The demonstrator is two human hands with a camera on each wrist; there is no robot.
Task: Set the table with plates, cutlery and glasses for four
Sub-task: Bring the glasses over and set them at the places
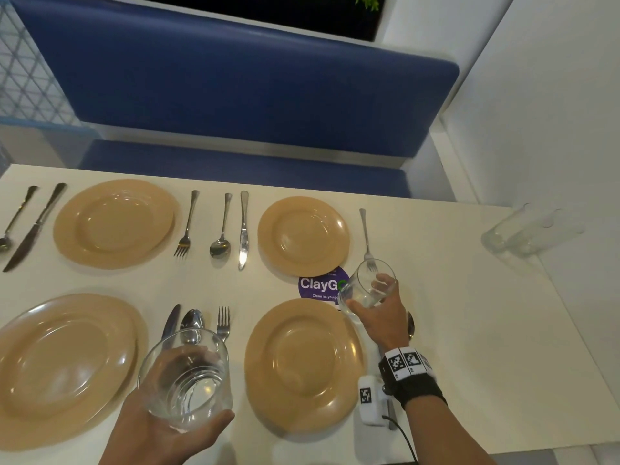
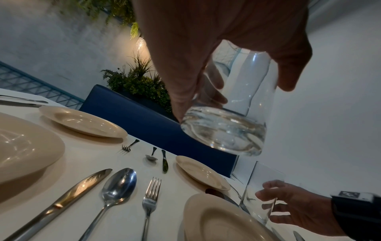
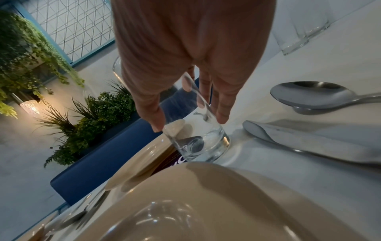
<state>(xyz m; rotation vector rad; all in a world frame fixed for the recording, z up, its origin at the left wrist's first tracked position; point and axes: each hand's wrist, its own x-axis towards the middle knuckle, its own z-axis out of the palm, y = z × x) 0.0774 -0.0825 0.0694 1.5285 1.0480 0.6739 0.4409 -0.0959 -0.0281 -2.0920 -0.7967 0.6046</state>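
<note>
Near glass (image 1: 186, 377) — far glass (image 1: 365, 288) — empty

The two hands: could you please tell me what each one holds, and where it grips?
Each grips a glass round its side wall: left hand one glass, right hand another.

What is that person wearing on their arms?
The right wrist has a black strap with white square code tags, a small white box with another tag, and a thin black cable. The left hand is bare; no sleeves show.

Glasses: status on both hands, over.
Left hand holds a glass aloft. Right hand holds second glass by the near right plate. Nothing blocking.
</note>
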